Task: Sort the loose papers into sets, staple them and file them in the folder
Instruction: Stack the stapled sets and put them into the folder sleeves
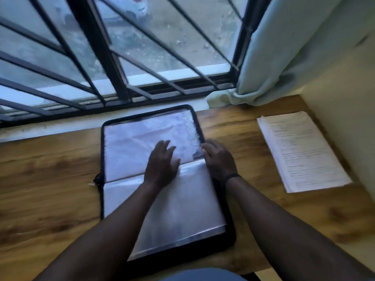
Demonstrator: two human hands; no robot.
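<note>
A wooden table [50,175] runs along a barred window [97,57], and a black zip folder [142,126] lies open on it in the middle, just in front of the person. Its long axis runs away from the person toward the window, leaning slightly to the left at the far end; the fold crosses it from left to right about halfway up. Clear plastic sleeves cover both halves, and the far half shows a pale sheet inside, too blurred to read. A zip pull [93,181] sticks out at the folder's left edge beside the fold.

The left hand [162,161] lies flat on the far sleeve just above the fold, fingers straight and spread wide, pointing toward the window. The right hand [218,159] sits at the folder's right edge by the fold, its fingers curled over the edge of the sleeve; whether they pinch it I cannot tell. A dark band circles that wrist.

Well to the right, near the wall, a stack of printed papers [302,151] rests on the table, its long side also running toward the window and tilted left. A pale curtain [284,47] hangs above it.
</note>
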